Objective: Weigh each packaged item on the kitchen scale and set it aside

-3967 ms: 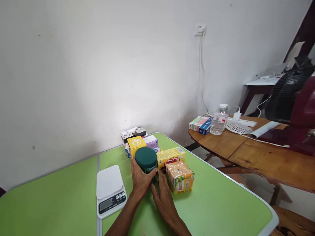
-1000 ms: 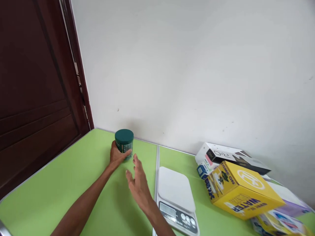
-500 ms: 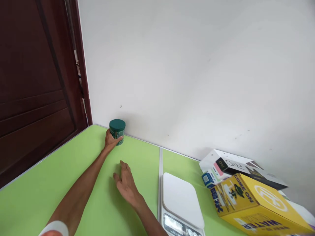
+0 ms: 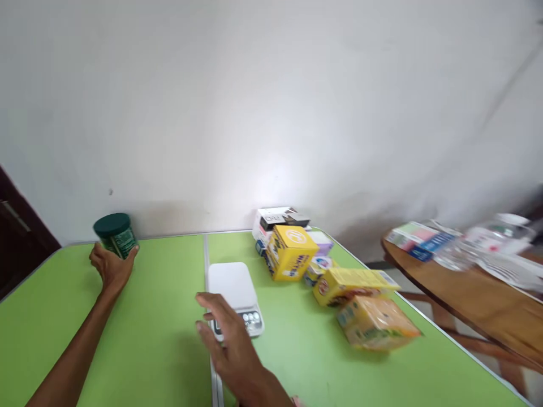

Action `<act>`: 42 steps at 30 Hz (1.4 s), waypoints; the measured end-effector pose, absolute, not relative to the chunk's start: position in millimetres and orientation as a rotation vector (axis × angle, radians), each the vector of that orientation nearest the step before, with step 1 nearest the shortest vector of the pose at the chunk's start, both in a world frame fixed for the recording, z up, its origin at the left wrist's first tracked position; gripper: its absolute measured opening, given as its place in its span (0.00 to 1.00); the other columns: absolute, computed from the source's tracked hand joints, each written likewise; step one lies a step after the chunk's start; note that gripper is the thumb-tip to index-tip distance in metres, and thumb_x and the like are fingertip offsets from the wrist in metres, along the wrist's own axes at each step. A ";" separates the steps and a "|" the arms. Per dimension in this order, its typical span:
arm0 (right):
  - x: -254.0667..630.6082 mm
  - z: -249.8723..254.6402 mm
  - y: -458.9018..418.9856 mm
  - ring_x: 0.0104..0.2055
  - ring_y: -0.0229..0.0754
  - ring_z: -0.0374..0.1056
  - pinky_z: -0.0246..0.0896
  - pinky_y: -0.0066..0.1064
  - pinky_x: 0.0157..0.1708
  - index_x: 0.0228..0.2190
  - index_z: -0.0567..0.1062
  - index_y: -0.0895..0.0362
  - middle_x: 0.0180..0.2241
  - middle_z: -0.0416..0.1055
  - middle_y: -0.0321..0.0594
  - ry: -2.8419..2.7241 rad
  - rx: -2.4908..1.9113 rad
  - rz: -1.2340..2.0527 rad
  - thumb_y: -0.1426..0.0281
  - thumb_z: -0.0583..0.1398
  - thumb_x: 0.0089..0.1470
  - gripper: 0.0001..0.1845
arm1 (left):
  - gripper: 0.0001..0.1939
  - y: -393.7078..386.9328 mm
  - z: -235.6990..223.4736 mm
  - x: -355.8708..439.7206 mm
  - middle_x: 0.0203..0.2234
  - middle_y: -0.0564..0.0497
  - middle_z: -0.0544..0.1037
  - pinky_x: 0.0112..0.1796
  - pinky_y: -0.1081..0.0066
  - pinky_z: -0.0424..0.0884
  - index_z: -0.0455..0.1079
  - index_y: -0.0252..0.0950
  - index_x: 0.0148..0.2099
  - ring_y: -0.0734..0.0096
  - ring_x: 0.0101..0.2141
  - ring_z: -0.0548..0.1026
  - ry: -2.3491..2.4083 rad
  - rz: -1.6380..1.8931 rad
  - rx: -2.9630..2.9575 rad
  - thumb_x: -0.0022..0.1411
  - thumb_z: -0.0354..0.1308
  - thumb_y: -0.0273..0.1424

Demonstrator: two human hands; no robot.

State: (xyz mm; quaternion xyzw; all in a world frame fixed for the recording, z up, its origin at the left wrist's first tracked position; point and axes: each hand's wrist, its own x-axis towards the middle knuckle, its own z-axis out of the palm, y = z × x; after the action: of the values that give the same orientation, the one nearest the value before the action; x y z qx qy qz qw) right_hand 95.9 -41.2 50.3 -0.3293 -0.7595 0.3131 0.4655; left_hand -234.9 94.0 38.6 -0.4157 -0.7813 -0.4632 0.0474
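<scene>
A dark green jar with a green lid (image 4: 115, 233) stands at the table's back left, close to the wall. My left hand (image 4: 111, 265) is wrapped round its lower part, thumb on the right side. My right hand (image 4: 231, 342) hovers in front of the white kitchen scale (image 4: 231, 282), fingers apart and nothing in them. It covers part of the scale's button panel and display. The scale's plate bears nothing.
Right of the scale sit a yellow box (image 4: 292, 254), a white and black box (image 4: 280, 217), a long yellow pack (image 4: 352, 282) and an orange wrapped pack (image 4: 375, 325). A brown wooden table (image 4: 466, 294) with packages stands farther right. A metal seam crosses the green table (image 4: 161, 316).
The view has swung right, bringing more packs and the wooden table into sight. My left hand still grips the jar, and my right hand is now in front of the scale.
</scene>
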 end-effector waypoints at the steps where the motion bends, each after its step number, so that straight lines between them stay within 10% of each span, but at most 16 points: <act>1: 119.2 47.3 -44.4 0.58 0.46 0.72 0.72 0.39 0.55 0.62 0.68 0.47 0.57 0.74 0.42 -1.802 -0.863 0.645 0.70 0.56 0.69 0.21 | 0.54 85.3 40.9 -213.3 0.70 0.26 0.54 0.67 0.35 0.53 0.42 0.25 0.73 0.34 0.71 0.50 -2.348 -1.450 -1.334 0.57 0.67 0.44; 8: 313.3 19.0 -57.0 0.62 0.59 0.67 0.63 0.57 0.61 0.61 0.70 0.56 0.60 0.70 0.55 -1.040 -1.414 -0.182 0.57 0.58 0.67 0.26 | 0.39 -11.7 40.2 17.3 0.67 0.34 0.63 0.63 0.44 0.66 0.53 0.36 0.72 0.45 0.63 0.69 -2.047 -1.654 -2.473 0.66 0.59 0.46; 13: 400.8 -2.7 -42.5 0.63 0.65 0.67 0.60 0.59 0.62 0.61 0.70 0.65 0.61 0.70 0.63 -0.544 -1.532 0.267 0.35 0.49 0.60 0.50 | 0.42 -31.8 22.2 145.5 0.70 0.33 0.60 0.69 0.48 0.56 0.49 0.33 0.75 0.46 0.70 0.59 -1.821 -1.186 -3.410 0.66 0.59 0.40; 19: 390.8 -20.1 -41.2 0.52 0.60 0.75 0.66 0.49 0.57 0.45 0.80 0.60 0.46 0.81 0.53 -0.609 -1.423 0.730 0.26 0.47 0.51 0.53 | 0.51 -7.4 14.5 224.6 0.76 0.33 0.46 0.73 0.49 0.42 0.39 0.29 0.78 0.45 0.75 0.43 -1.895 -1.090 -3.587 0.62 0.62 0.37; 27: 336.6 -12.3 -79.8 0.52 0.54 0.70 0.65 0.43 0.53 0.48 0.77 0.54 0.51 0.78 0.45 -0.693 -1.450 0.663 0.30 0.52 0.54 0.44 | 0.31 -23.5 2.9 205.6 0.58 0.39 0.72 0.60 0.53 0.67 0.62 0.34 0.66 0.52 0.57 0.71 -1.824 -1.419 -3.377 0.61 0.62 0.32; 42: 176.9 49.3 5.7 0.52 0.54 0.74 0.68 0.42 0.53 0.50 0.77 0.53 0.51 0.79 0.48 -1.318 -1.053 0.790 0.43 0.45 0.68 0.34 | 0.22 2.5 60.2 14.4 0.55 0.41 0.75 0.54 0.54 0.71 0.64 0.39 0.61 0.53 0.54 0.75 -1.971 -1.452 -2.633 0.67 0.58 0.35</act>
State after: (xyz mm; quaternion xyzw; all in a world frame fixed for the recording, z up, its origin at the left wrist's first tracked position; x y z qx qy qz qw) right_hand 176.9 5.7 49.3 -0.4538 -0.5678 0.3404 0.5965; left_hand 14.4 2.5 60.2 -0.7136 -0.5342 -0.3935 -0.2250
